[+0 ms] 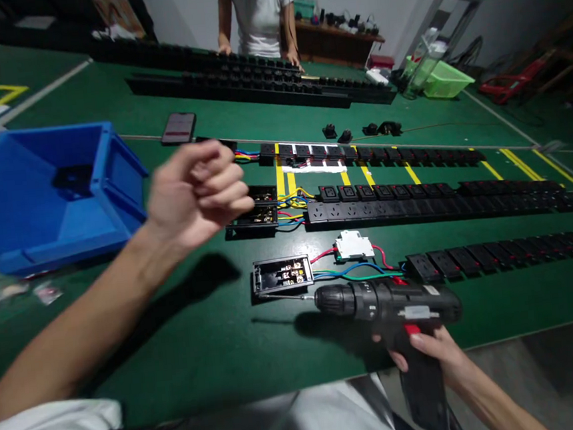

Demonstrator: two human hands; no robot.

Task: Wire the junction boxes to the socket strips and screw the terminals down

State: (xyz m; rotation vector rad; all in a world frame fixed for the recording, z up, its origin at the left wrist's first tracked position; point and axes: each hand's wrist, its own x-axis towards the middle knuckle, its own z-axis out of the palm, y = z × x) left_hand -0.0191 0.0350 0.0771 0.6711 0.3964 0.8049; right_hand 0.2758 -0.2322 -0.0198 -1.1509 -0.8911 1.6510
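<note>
Screwdriving at the wired box (282, 274).
Right hand (432, 356) grips the drill (389, 303); left hand (194, 193) is fisted; the bit needs seating squarely.

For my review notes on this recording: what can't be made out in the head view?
Head view:
Left hand: curled and motion-blurred; its own fingers hide whatever may be inside.
Right hand: mostly behind the drill grip.
Blue bin: dark thing inside too blurred to name; the frame's left edge cuts it.
Person opposite: cut off above the shoulders by the top edge.
</note>
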